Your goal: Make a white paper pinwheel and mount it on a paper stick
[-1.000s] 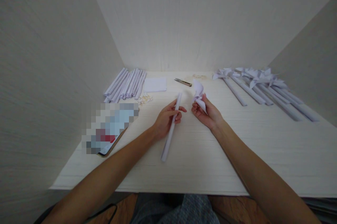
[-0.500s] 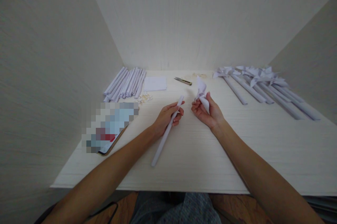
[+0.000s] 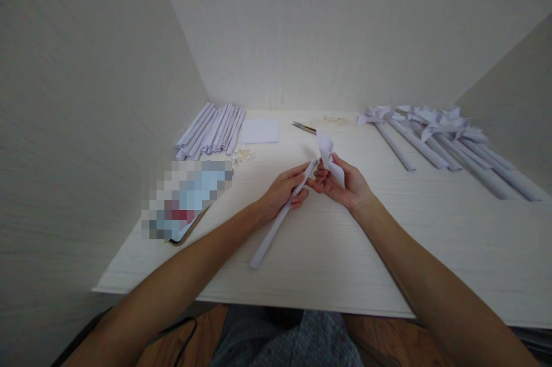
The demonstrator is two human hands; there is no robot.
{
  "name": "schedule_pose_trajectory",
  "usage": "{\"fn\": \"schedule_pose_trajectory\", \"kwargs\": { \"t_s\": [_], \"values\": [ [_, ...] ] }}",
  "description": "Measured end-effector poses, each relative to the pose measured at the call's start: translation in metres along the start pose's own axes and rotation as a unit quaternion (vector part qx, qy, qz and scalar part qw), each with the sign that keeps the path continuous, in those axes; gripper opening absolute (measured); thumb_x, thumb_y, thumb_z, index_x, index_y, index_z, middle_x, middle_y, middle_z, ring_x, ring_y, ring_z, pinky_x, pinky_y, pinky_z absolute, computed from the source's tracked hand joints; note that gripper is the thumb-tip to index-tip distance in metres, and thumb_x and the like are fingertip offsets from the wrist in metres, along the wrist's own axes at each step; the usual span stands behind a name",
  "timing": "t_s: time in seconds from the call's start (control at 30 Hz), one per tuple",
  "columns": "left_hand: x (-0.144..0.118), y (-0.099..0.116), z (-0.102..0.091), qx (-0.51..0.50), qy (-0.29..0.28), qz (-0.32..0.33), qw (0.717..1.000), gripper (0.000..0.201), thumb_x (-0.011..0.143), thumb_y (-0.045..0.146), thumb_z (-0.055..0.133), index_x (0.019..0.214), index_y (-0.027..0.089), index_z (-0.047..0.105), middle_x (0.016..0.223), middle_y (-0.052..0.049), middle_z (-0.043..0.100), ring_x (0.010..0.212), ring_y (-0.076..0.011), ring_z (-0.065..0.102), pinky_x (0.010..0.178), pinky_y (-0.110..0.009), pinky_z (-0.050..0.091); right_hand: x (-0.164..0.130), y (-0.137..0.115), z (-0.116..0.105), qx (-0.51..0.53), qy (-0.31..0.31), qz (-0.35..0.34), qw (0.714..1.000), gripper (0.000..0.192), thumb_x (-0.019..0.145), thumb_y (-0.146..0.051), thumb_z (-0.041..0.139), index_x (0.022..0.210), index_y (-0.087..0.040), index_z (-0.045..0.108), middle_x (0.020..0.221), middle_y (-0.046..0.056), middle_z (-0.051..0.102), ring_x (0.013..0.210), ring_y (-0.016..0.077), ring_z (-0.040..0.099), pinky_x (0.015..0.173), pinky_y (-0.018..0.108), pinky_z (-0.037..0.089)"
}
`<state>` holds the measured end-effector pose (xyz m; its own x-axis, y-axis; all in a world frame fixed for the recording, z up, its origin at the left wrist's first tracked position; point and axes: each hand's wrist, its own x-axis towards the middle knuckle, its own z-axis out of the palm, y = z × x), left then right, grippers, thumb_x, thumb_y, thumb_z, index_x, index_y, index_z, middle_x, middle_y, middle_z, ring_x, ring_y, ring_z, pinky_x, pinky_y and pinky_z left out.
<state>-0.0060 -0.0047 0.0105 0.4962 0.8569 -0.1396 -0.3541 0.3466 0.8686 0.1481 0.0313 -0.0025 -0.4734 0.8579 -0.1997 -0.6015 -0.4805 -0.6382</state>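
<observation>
Head view: the left hand (image 3: 282,191) grips a rolled paper stick (image 3: 280,217); the right hand (image 3: 345,186) pinches a folded paper pinwheel top (image 3: 330,157), tips touching mid-table. Finished pinwheels (image 3: 431,131) fill the back right corner; bare sticks (image 3: 211,131) wait back left.

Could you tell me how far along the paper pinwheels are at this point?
A row of finished pinwheels lies at the right. The left hand holds a paper stick against the folded head in the right hand. A pile of bare sticks remains.
</observation>
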Motion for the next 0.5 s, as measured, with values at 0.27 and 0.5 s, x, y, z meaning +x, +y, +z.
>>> {"fn": "schedule_pose_trajectory", "kwargs": {
  "t_s": [0.27, 0.5],
  "values": [
    [-0.001, -0.0006, 0.0014, 0.005, 0.004, -0.005, 1.0, 0.039, 0.081, 0.019, 0.042, 0.119, 0.014, 0.046, 0.068, -0.003, 0.061, 0.031, -0.0004, 0.028, 0.028, -0.013, 0.021, 0.0004, 0.0017, 0.0067, -0.025, 0.047, 0.005, 0.999, 0.016, 0.076, -0.027, 0.058, 0.066, -0.016, 0.057, 0.054, -0.002, 0.059, 0.047, 0.0087, 0.051, 0.042, 0.022, 0.041],
    [0.0015, -0.0037, -0.0006, -0.001, 0.004, 0.005, 1.0, 0.024, 0.081, 0.02, 0.043, 0.102, 0.013, 0.052, 0.067, -0.002, 0.061, 0.031, -0.0004, 0.028, 0.028, -0.014, 0.022, 0.0016, 0.0055, 0.0102, -0.085, 0.069, -0.036, 0.993, 0.021, 0.062, -0.031, 0.072, 0.064, -0.015, 0.058, 0.055, -0.001, 0.057, 0.049, 0.0097, 0.049, 0.037, 0.022, 0.037]
  ]
}}
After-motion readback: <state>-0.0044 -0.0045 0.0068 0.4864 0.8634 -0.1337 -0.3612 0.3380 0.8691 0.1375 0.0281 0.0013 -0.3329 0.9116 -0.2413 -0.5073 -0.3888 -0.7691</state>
